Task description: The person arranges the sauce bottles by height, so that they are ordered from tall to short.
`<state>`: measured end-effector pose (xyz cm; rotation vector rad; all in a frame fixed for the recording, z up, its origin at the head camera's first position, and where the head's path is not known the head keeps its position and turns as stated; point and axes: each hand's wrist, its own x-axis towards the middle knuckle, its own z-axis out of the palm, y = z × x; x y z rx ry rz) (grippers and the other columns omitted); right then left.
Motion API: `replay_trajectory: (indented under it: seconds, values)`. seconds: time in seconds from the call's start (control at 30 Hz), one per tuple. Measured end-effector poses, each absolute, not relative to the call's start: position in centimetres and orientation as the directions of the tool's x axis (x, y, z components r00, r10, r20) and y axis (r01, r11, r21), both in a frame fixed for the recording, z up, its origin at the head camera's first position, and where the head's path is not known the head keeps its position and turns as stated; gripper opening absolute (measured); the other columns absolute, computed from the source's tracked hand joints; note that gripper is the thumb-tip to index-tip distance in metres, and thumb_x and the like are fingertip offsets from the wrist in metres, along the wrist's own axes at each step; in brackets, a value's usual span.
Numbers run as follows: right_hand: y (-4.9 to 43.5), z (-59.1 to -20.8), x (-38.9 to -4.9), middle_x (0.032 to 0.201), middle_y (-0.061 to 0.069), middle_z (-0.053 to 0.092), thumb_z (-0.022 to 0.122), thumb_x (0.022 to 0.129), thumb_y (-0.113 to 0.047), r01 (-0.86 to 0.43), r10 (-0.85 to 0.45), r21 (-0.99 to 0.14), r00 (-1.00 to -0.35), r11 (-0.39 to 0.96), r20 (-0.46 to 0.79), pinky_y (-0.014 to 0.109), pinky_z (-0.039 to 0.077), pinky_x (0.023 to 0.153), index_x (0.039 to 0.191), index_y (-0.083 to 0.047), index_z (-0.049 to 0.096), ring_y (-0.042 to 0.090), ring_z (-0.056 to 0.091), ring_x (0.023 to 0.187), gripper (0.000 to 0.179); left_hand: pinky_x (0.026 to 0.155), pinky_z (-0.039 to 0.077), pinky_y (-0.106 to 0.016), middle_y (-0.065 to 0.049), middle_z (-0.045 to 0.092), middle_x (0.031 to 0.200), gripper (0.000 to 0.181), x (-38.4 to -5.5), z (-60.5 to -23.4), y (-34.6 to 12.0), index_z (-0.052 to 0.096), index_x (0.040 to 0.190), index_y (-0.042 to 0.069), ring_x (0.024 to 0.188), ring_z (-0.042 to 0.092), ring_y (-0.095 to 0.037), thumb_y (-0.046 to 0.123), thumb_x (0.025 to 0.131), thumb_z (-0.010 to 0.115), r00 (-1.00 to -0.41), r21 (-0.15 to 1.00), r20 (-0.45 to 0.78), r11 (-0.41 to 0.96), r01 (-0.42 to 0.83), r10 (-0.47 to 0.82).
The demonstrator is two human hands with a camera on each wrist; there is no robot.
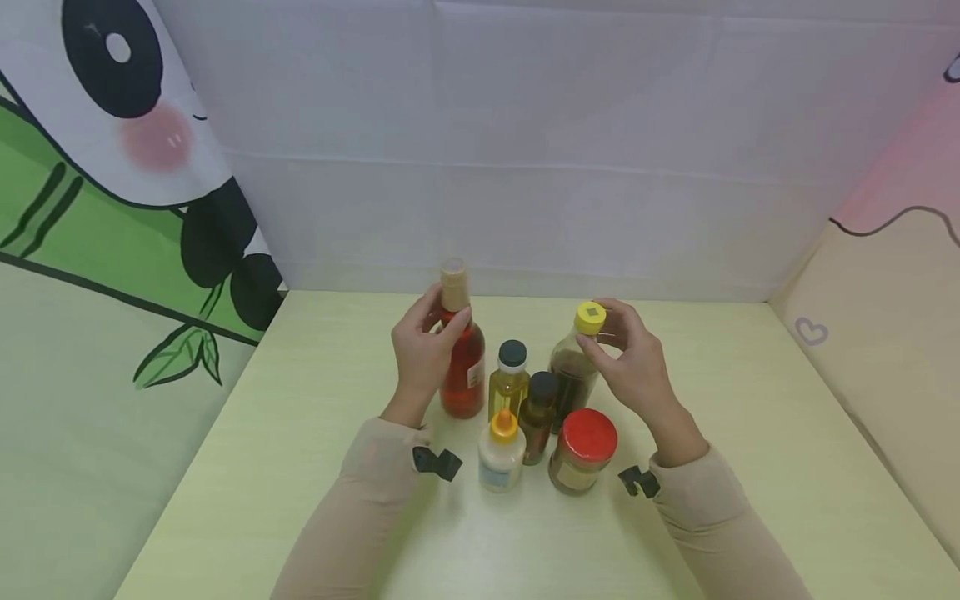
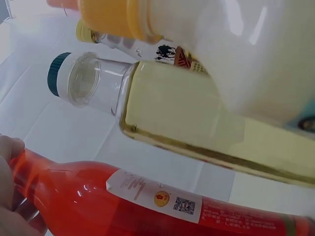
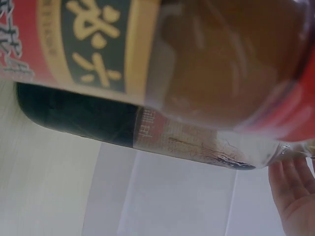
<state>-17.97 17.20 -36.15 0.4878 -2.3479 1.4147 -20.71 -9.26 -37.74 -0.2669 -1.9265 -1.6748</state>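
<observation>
My left hand (image 1: 420, 354) holds the neck of a tall bottle of red liquid (image 1: 463, 379), thumb on the near side and fingers behind. The left wrist view shows a white label with a code on that red bottle (image 2: 162, 194). On the right, my right hand (image 1: 637, 367) grips a dark-liquid bottle (image 1: 573, 375) near its yellow cap, with the thumb in front. Part of its label shows in the right wrist view, on the dark-liquid bottle (image 3: 162, 132). Both bottles stand upright at the back of the group.
Between and before them stand a green-capped bottle of yellow oil (image 1: 508, 387), a small dark-capped brown bottle (image 1: 537, 421), a white squeeze bottle with an orange tip (image 1: 501, 462) and a red-lidded jar (image 1: 583, 454). A pale table (image 1: 337, 350) meets a white backdrop (image 1: 525, 208).
</observation>
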Motion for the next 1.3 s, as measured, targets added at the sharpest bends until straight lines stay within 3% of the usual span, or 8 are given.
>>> replay_trajectory:
  seconds: [0.5, 0.63, 0.77, 0.9, 1.3]
  values:
    - [17.1, -36.3, -18.0, 0.118, 0.018, 0.06, 0.07, 0.089, -0.002, -0.453, -0.109, -0.781, -0.885, 0.43, 0.453, 0.043, 0.05, 0.092, 0.134, 0.0, 0.045, 0.033, 0.06, 0.107, 0.051, 0.09, 0.05, -0.05, -0.024, 0.064, 0.115, 0.043, -20.4, -35.9, -10.2, 0.06, 0.126, -0.007, 0.098, 0.062, -0.033, 0.0, 0.085, 0.073, -0.803, 0.84, 0.541, 0.21, 0.5, -0.252]
    - [17.1, -36.3, -18.1, 0.12, 0.018, 0.058, 0.07, 0.089, -0.001, -0.458, -0.112, -0.774, -0.882, 0.437, 0.458, 0.046, 0.05, 0.091, 0.133, 0.0, 0.045, 0.034, 0.06, 0.107, 0.051, 0.089, 0.052, -0.045, -0.027, 0.064, 0.112, 0.04, -19.6, -33.9, -10.2, 0.06, 0.124, -0.011, 0.095, 0.063, -0.025, -0.004, 0.086, 0.071, -0.788, 0.83, 0.557, 0.194, 0.522, -0.262]
    - [17.1, -36.3, -18.1, 0.121, 0.018, 0.057, 0.07, 0.088, 0.001, -0.461, -0.11, -0.771, -0.88, 0.44, 0.463, 0.047, 0.051, 0.09, 0.133, 0.001, 0.045, 0.035, 0.06, 0.107, 0.051, 0.087, 0.053, -0.04, -0.022, 0.066, 0.112, 0.042, -21.7, -35.2, -11.1, 0.062, 0.125, -0.007, 0.092, 0.062, -0.015, 0.001, 0.086, 0.073, -0.773, 0.819, 0.573, 0.171, 0.547, -0.271]
    - [17.1, -36.3, -18.0, 0.121, 0.019, 0.056, 0.069, 0.089, -0.001, -0.456, -0.108, -0.771, -0.882, 0.444, 0.459, 0.047, 0.05, 0.091, 0.134, 0.001, 0.044, 0.036, 0.059, 0.108, 0.051, 0.089, 0.052, -0.039, -0.016, 0.067, 0.114, 0.045, -23.4, -36.4, -11.8, 0.062, 0.128, 0.0, 0.095, 0.062, -0.019, 0.007, 0.086, 0.075, -0.777, 0.825, 0.565, 0.17, 0.539, -0.276]
    - [17.1, -36.4, -18.0, 0.12, 0.018, 0.057, 0.07, 0.088, 0.0, -0.46, -0.094, -0.777, -0.879, 0.43, 0.468, 0.047, 0.052, 0.089, 0.133, -0.001, 0.046, 0.034, 0.06, 0.107, 0.051, 0.083, 0.052, -0.029, -0.017, 0.068, 0.11, 0.043, -26.0, -36.5, -13.0, 0.063, 0.127, -0.001, 0.089, 0.059, -0.014, 0.007, 0.086, 0.074, -0.765, 0.833, 0.552, 0.192, 0.519, -0.332]
